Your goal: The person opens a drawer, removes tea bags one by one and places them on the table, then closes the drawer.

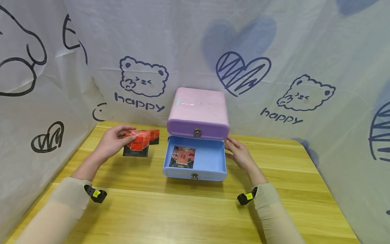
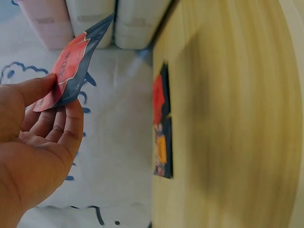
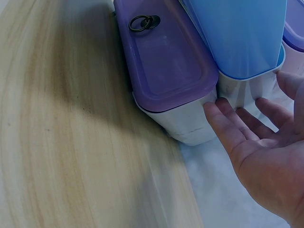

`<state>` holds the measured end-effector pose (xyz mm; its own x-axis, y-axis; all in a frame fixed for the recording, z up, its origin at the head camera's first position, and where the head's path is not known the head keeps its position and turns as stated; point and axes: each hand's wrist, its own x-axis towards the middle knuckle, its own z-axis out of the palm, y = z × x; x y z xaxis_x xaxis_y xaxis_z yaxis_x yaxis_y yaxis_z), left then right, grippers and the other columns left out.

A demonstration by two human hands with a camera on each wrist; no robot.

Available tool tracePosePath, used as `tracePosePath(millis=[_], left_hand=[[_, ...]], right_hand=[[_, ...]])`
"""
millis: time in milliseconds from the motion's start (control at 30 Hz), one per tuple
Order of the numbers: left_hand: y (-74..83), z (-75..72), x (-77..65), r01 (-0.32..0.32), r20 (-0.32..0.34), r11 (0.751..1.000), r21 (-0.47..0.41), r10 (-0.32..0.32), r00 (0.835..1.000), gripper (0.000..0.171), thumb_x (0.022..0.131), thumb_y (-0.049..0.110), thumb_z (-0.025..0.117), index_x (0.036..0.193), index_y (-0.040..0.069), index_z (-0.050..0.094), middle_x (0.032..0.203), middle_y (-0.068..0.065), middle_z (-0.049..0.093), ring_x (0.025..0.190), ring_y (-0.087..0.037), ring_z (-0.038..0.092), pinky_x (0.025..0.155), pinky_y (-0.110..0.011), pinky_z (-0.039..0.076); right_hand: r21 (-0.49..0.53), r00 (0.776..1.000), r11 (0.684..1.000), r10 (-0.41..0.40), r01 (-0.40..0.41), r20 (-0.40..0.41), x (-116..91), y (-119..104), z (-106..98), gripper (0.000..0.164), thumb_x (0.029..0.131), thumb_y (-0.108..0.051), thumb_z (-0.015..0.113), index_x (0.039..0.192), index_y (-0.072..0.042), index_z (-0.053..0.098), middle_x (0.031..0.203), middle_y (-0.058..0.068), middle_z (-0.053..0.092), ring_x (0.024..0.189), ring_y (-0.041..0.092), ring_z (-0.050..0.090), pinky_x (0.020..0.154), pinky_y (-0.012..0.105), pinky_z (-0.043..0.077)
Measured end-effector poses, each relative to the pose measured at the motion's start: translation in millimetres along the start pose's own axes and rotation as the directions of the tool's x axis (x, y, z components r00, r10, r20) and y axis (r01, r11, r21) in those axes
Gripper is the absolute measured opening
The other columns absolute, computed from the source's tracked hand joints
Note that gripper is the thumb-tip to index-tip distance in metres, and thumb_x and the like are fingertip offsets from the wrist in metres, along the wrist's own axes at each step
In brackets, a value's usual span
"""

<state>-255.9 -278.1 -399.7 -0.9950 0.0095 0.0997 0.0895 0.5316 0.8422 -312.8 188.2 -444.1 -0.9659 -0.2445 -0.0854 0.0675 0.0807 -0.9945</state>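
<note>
My left hand (image 1: 113, 141) pinches a flat red and black packet (image 1: 136, 144) between thumb and fingers, above the table left of the drawer box. The left wrist view shows that packet (image 2: 71, 66) tilted and clear of the tabletop. The small drawer box has a pink top (image 1: 199, 103) and a purple upper drawer front (image 1: 186, 128). Its blue drawer (image 1: 210, 159) is pulled out, with a dark packet (image 1: 183, 157) lying in its left part. My right hand (image 1: 240, 154) rests its fingertips on the box's right side, fingers extended, as the right wrist view shows.
Two more packets lie on the table in the left wrist view: a red one (image 2: 159, 97) and one with an orange patch (image 2: 163, 147). Below the blue drawer, another purple drawer (image 3: 168, 57) is closed. A printed cloth (image 1: 189, 44) hangs behind the wooden table (image 1: 170, 210).
</note>
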Motion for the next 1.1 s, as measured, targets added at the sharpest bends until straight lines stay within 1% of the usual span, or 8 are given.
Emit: tracePosePath(millis=[233,467,667,733,800,900,1000,1100], left_hand=[[-20.7,-3.6,4.7,0.051,-0.008,0.998,0.03,-0.051,0.999,0.046,0.101,0.026,0.071,0.139,0.003,0.06,0.129,-0.025,0.067,0.102,-0.023,0.066,0.075,-0.021,0.055],[-38.2,-5.9,10.4,0.093,0.011,0.994,0.061,-0.094,0.996,0.048,0.102,0.024,0.069,0.143,0.003,0.058,0.122,-0.024,0.069,0.087,-0.016,0.064,0.073,-0.03,0.056],[-47.4,-7.9,15.4,0.125,0.04,0.99,0.069,-0.128,0.991,0.048,0.102,0.021,0.068,0.142,-0.002,0.056,0.12,-0.025,0.068,0.083,-0.014,0.063,0.072,-0.031,0.056],[-49.8,-9.0,16.1,0.127,0.05,0.988,0.087,-0.132,0.99,0.048,0.102,0.021,0.068,0.141,-0.003,0.056,0.122,-0.027,0.068,0.085,-0.015,0.064,0.073,-0.032,0.055],[-52.4,-10.2,16.5,0.136,0.06,0.985,0.106,-0.143,0.988,0.047,0.102,0.021,0.068,0.14,-0.004,0.056,0.124,-0.028,0.066,0.089,-0.019,0.064,0.075,-0.034,0.053],[-54.9,-11.2,16.3,0.145,0.071,0.981,0.131,-0.155,0.985,0.047,0.103,0.021,0.066,0.141,-0.004,0.055,0.132,-0.032,0.061,0.103,-0.031,0.064,0.083,-0.039,0.052],[-57.3,-11.7,16.5,0.16,0.08,0.977,0.138,-0.172,0.982,0.048,0.103,0.021,0.065,0.143,-0.004,0.054,0.138,-0.036,0.054,0.118,-0.043,0.059,0.093,-0.048,0.052],[-60.4,-11.8,16.8,0.168,0.083,0.975,0.148,-0.182,0.98,0.049,0.103,0.021,0.065,0.143,-0.005,0.053,0.14,-0.038,0.052,0.123,-0.046,0.055,0.097,-0.053,0.05]], right_hand=[[0.007,1.0,1.0,-0.002,0.002,0.0,-1,-2,2,0.059,0.111,-0.03,0.05,0.162,-0.006,0.035,0.166,0.016,0.034,0.146,0.038,0.041,0.114,0.051,0.044],[0.006,1.0,1.0,-0.004,0.004,-0.001,0,-2,2,0.058,0.111,-0.029,0.05,0.161,-0.006,0.035,0.165,0.016,0.035,0.146,0.037,0.042,0.113,0.05,0.045],[0.002,1.0,1.0,-0.015,0.015,0.005,0,-2,2,0.057,0.111,-0.029,0.049,0.162,-0.007,0.035,0.165,0.015,0.035,0.146,0.037,0.041,0.114,0.051,0.044],[0.003,1.0,1.0,-0.017,0.017,0.009,0,-2,2,0.057,0.111,-0.03,0.048,0.162,-0.007,0.034,0.166,0.015,0.034,0.146,0.037,0.041,0.114,0.052,0.044],[0.003,1.0,1.0,-0.018,0.018,0.009,0,-1,2,0.058,0.111,-0.03,0.048,0.162,-0.007,0.034,0.166,0.016,0.034,0.146,0.037,0.041,0.114,0.052,0.043],[0.0,1.0,1.0,-0.019,0.019,0.008,-1,-1,2,0.059,0.111,-0.03,0.048,0.162,-0.006,0.033,0.166,0.016,0.033,0.147,0.038,0.04,0.115,0.052,0.042],[-0.004,1.0,1.0,-0.018,0.018,0.004,-1,0,2,0.059,0.111,-0.031,0.048,0.162,-0.006,0.033,0.166,0.017,0.032,0.147,0.039,0.039,0.115,0.052,0.042],[-0.002,1.0,1.0,-0.016,0.016,0.0,-1,0,2,0.059,0.111,-0.031,0.048,0.162,-0.005,0.033,0.166,0.017,0.033,0.146,0.039,0.04,0.114,0.052,0.043]])
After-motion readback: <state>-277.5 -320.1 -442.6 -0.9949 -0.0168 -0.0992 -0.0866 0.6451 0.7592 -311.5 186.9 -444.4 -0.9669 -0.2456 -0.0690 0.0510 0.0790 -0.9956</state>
